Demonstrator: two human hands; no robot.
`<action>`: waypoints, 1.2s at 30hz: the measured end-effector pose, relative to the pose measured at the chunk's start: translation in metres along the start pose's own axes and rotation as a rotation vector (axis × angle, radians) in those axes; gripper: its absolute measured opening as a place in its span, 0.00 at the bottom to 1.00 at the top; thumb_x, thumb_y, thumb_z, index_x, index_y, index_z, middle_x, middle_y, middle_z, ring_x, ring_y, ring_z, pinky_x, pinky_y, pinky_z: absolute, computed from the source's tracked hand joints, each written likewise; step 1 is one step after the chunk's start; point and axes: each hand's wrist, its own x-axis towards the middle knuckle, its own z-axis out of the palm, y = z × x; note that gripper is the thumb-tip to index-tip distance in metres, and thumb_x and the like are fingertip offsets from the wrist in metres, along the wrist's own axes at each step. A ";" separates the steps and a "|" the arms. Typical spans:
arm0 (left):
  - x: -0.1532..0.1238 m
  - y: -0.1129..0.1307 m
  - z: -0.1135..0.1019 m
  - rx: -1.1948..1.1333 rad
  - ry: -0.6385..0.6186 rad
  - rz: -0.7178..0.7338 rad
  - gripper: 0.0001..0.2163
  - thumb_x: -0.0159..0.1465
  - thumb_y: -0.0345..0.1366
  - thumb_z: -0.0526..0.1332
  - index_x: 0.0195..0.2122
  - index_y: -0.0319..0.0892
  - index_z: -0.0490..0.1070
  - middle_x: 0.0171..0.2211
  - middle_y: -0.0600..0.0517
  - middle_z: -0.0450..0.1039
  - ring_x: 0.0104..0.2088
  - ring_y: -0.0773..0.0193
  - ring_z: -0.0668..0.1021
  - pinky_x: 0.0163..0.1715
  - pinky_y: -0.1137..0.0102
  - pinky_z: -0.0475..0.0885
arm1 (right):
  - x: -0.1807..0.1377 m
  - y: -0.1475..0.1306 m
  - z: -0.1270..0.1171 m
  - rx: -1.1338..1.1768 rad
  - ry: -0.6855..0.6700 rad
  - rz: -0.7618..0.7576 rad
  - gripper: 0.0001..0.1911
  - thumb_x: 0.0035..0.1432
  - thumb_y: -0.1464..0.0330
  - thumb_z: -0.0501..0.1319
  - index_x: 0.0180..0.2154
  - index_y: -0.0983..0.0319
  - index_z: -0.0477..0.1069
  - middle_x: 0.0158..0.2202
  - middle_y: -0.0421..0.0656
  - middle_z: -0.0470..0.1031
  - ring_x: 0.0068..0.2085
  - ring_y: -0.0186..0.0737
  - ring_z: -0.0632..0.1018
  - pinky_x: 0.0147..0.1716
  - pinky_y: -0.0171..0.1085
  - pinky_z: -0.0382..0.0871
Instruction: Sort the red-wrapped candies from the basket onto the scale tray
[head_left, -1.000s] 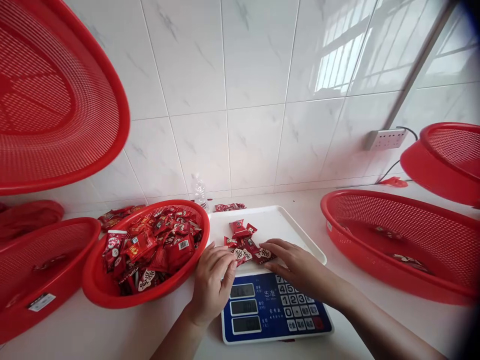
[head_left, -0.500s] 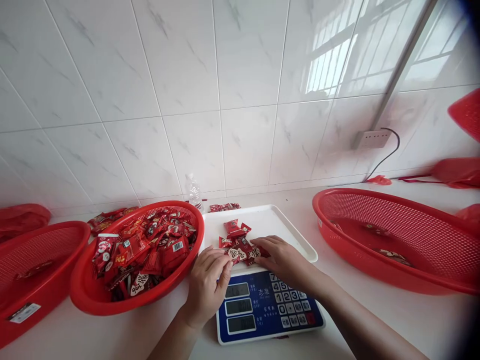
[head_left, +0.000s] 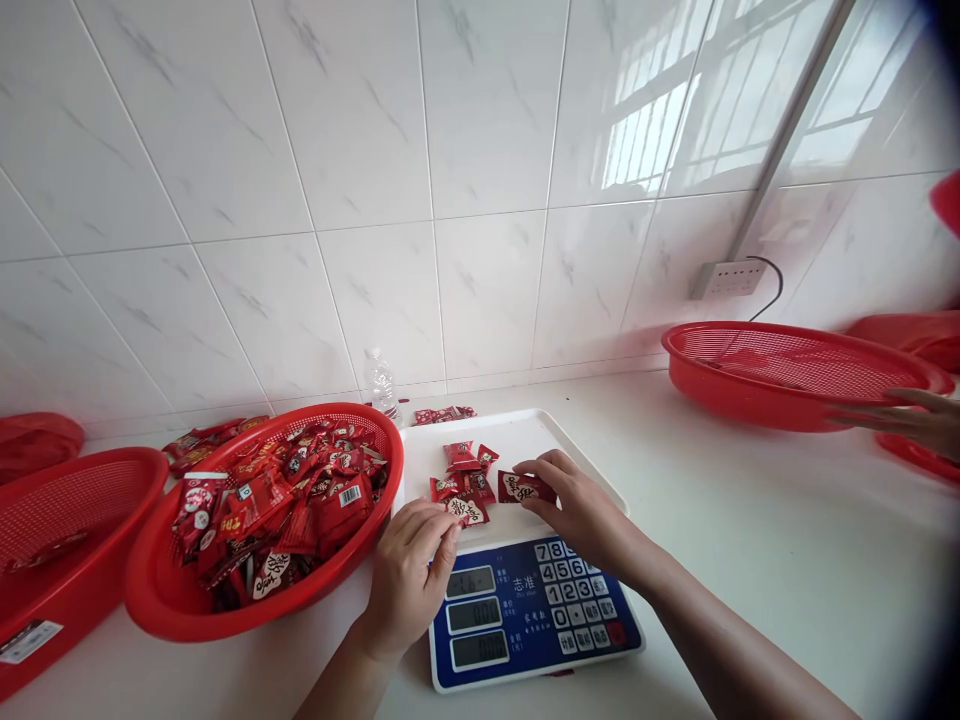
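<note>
Red basket now lifted rightward, another person's hand beneath.

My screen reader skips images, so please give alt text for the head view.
Two hands sort red candy packets on a scale tray: the right hand pinches one packet, the left hand touches another. A full red basket sits left.

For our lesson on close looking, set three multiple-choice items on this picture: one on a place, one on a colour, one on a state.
1. Where does the water bottle stand?
A. against the wall
B. on the scale
C. in a basket

2. What colour is the scale's keypad panel?
A. green
B. blue
C. yellow

3. The basket of sweets is
A. overturned
B. bare
C. heaped

Answers: 1 A, it stands at the tiles behind the basket. 2 B, blue surrounds the keys. 3 C, red packets pile up inside.
</note>
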 end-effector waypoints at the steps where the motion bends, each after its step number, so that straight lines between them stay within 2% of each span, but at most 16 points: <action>1: 0.000 0.000 0.000 0.001 -0.001 0.001 0.06 0.64 0.27 0.55 0.37 0.41 0.70 0.32 0.51 0.75 0.37 0.63 0.77 0.43 0.64 0.73 | 0.001 0.001 0.001 -0.001 0.025 -0.010 0.14 0.57 0.70 0.56 0.46 0.58 0.69 0.41 0.45 0.70 0.34 0.38 0.76 0.35 0.40 0.73; 4: -0.001 0.000 -0.001 0.004 0.001 0.002 0.06 0.64 0.27 0.55 0.37 0.42 0.70 0.32 0.51 0.75 0.37 0.62 0.77 0.43 0.65 0.73 | 0.005 0.000 0.002 0.020 0.058 -0.046 0.13 0.59 0.69 0.55 0.46 0.58 0.70 0.40 0.46 0.71 0.35 0.39 0.76 0.35 0.40 0.73; 8: -0.001 0.000 -0.001 -0.005 0.003 -0.002 0.06 0.65 0.27 0.55 0.37 0.42 0.70 0.32 0.50 0.75 0.38 0.62 0.77 0.42 0.66 0.73 | 0.011 -0.005 0.005 0.016 -0.028 -0.069 0.15 0.63 0.65 0.52 0.49 0.58 0.70 0.47 0.48 0.72 0.45 0.44 0.76 0.44 0.43 0.72; 12: 0.000 0.000 0.000 -0.002 -0.004 -0.006 0.06 0.65 0.27 0.55 0.38 0.41 0.70 0.33 0.50 0.75 0.39 0.62 0.77 0.43 0.65 0.73 | 0.016 -0.014 0.012 -0.032 -0.150 -0.112 0.23 0.61 0.61 0.56 0.58 0.55 0.62 0.61 0.50 0.60 0.60 0.51 0.64 0.55 0.51 0.63; 16: 0.000 0.000 0.000 -0.006 0.005 0.002 0.06 0.65 0.27 0.55 0.38 0.41 0.70 0.34 0.50 0.75 0.39 0.62 0.77 0.43 0.66 0.73 | 0.023 -0.025 0.021 -0.100 -0.321 -0.172 0.27 0.60 0.51 0.55 0.59 0.50 0.60 0.65 0.47 0.54 0.65 0.57 0.52 0.57 0.60 0.55; 19: 0.001 0.001 -0.001 -0.009 0.006 0.004 0.06 0.65 0.27 0.55 0.38 0.42 0.70 0.34 0.50 0.75 0.38 0.63 0.77 0.42 0.67 0.74 | 0.027 -0.031 0.025 -0.169 -0.363 -0.186 0.24 0.60 0.51 0.55 0.56 0.48 0.64 0.63 0.44 0.57 0.64 0.57 0.54 0.55 0.61 0.55; 24: 0.000 -0.001 0.000 -0.006 -0.012 -0.016 0.07 0.65 0.28 0.54 0.38 0.42 0.71 0.34 0.49 0.76 0.38 0.62 0.78 0.41 0.67 0.74 | 0.030 -0.033 0.023 -0.168 -0.281 -0.256 0.16 0.59 0.61 0.59 0.48 0.56 0.72 0.51 0.47 0.69 0.54 0.50 0.66 0.51 0.49 0.64; 26: 0.000 -0.002 0.001 -0.008 -0.013 -0.025 0.07 0.65 0.28 0.54 0.38 0.42 0.71 0.34 0.49 0.76 0.38 0.62 0.78 0.40 0.67 0.74 | 0.031 -0.030 0.023 -0.147 -0.247 -0.245 0.15 0.57 0.65 0.60 0.47 0.59 0.72 0.48 0.48 0.70 0.51 0.49 0.69 0.49 0.47 0.66; 30: -0.001 -0.001 0.000 -0.010 -0.018 -0.035 0.07 0.66 0.29 0.53 0.37 0.42 0.71 0.33 0.49 0.76 0.36 0.62 0.78 0.38 0.67 0.74 | 0.036 -0.021 0.026 -0.044 -0.200 -0.217 0.17 0.53 0.66 0.63 0.46 0.61 0.71 0.47 0.50 0.70 0.45 0.47 0.73 0.44 0.46 0.70; 36: -0.001 -0.001 0.000 -0.023 -0.017 -0.035 0.07 0.66 0.28 0.53 0.37 0.42 0.70 0.32 0.49 0.75 0.35 0.63 0.77 0.37 0.68 0.74 | 0.037 -0.016 0.026 0.025 -0.064 -0.192 0.13 0.56 0.71 0.60 0.45 0.59 0.69 0.40 0.44 0.72 0.37 0.39 0.75 0.38 0.39 0.71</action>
